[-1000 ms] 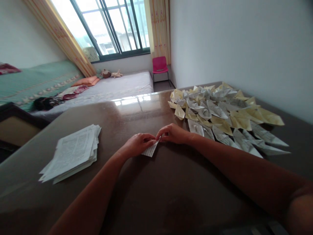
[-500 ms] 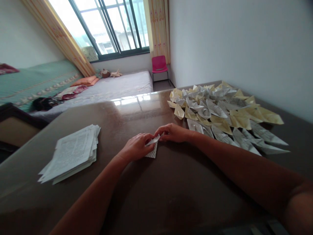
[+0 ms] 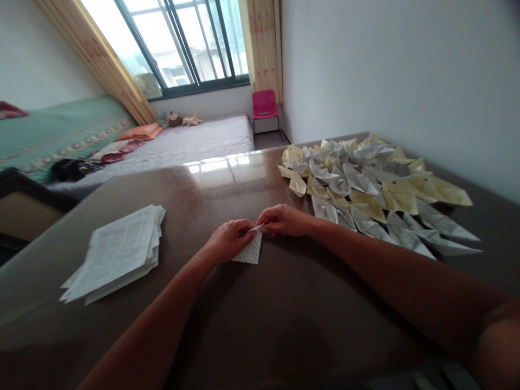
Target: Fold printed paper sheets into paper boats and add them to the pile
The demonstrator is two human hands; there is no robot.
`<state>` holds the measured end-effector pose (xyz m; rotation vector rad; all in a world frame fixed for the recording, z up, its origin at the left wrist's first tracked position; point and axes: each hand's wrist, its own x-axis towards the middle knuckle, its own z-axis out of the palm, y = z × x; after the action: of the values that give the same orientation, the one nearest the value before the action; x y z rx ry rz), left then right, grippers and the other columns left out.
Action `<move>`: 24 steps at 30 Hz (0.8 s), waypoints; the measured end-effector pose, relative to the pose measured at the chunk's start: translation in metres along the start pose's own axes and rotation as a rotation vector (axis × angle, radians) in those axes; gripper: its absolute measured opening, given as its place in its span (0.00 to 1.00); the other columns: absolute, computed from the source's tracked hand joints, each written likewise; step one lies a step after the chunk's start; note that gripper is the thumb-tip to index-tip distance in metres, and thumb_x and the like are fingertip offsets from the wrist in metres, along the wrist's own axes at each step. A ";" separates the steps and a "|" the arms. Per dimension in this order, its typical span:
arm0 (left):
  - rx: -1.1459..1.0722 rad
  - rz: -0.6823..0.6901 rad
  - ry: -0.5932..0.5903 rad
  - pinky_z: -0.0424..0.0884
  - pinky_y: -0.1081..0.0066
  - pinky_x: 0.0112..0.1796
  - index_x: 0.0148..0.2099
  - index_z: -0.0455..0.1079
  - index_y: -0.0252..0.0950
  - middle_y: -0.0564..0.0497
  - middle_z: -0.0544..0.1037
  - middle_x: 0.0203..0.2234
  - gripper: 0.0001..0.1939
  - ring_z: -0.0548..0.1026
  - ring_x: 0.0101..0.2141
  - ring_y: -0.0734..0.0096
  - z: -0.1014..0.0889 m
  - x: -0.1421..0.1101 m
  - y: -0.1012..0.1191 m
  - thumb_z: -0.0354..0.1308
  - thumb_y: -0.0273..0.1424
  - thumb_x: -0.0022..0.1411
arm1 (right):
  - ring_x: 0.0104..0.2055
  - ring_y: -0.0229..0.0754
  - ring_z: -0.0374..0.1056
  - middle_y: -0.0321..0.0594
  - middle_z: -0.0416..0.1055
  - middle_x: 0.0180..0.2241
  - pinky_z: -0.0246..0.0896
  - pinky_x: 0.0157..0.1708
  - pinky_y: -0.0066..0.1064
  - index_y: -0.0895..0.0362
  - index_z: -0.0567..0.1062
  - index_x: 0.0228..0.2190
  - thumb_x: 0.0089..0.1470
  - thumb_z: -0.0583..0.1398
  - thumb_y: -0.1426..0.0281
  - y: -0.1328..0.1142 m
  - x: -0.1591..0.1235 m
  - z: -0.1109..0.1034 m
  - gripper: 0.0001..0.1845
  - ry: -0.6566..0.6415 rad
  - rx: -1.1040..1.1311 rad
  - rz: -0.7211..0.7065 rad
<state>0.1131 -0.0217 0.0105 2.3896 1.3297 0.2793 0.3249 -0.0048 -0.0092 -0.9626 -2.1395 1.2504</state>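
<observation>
A small folded sheet of printed paper (image 3: 251, 252) is between my hands near the middle of the brown table (image 3: 309, 309). My left hand (image 3: 231, 239) is closed on its upper left part, thumb and fingers pinching the paper. At the top corner my right hand (image 3: 282, 220) pinches the folded edge with its fingertips. A flap stands up slightly between the two hands, and the lower corner of the paper shows below my left fingers. Some of the fold is hidden behind the fingers.
Many folded paper boats (image 3: 361, 189), white and yellowish, crowd the table's right side by the wall. A stack of printed sheets (image 3: 117, 249) lies at the left. Beyond the table are a bed (image 3: 207, 135), a pink chair (image 3: 264, 105) and a window (image 3: 182, 49).
The raised flap has come down and looks narrower. More of the paper's lower part shows below my left hand, which has shifted slightly left.
</observation>
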 end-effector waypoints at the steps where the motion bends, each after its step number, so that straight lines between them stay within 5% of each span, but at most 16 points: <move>1: -0.009 -0.009 0.004 0.59 0.75 0.28 0.35 0.73 0.36 0.55 0.72 0.23 0.15 0.66 0.26 0.74 0.000 0.000 0.000 0.50 0.40 0.60 | 0.24 0.31 0.66 0.34 0.72 0.26 0.56 0.21 0.20 0.60 0.75 0.39 0.52 0.61 0.68 0.000 0.000 0.001 0.12 -0.006 0.046 0.031; 10: -0.181 0.039 -0.007 0.60 0.76 0.27 0.30 0.71 0.33 0.55 0.70 0.22 0.15 0.66 0.26 0.75 0.001 0.001 0.005 0.51 0.39 0.59 | 0.20 0.30 0.64 0.32 0.69 0.20 0.56 0.17 0.19 0.60 0.69 0.28 0.47 0.62 0.74 -0.002 0.001 0.012 0.06 0.061 0.262 0.165; 15: -0.229 0.015 -0.032 0.63 0.75 0.30 0.38 0.73 0.35 0.54 0.75 0.28 0.16 0.70 0.29 0.73 0.001 0.001 0.006 0.56 0.42 0.57 | 0.18 0.30 0.62 0.30 0.67 0.17 0.55 0.17 0.20 0.59 0.68 0.28 0.47 0.62 0.74 -0.002 0.002 0.017 0.05 0.138 0.270 0.153; 24: -0.044 -0.060 0.067 0.62 0.73 0.29 0.39 0.71 0.38 0.53 0.76 0.29 0.19 0.71 0.28 0.70 0.013 0.001 0.009 0.57 0.48 0.55 | 0.18 0.30 0.61 0.30 0.67 0.18 0.55 0.17 0.19 0.58 0.67 0.29 0.49 0.61 0.71 -0.002 0.001 0.019 0.06 0.159 0.264 0.134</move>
<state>0.1252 -0.0277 0.0023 2.3187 1.4074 0.3705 0.3104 -0.0148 -0.0164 -1.0640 -1.7612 1.4267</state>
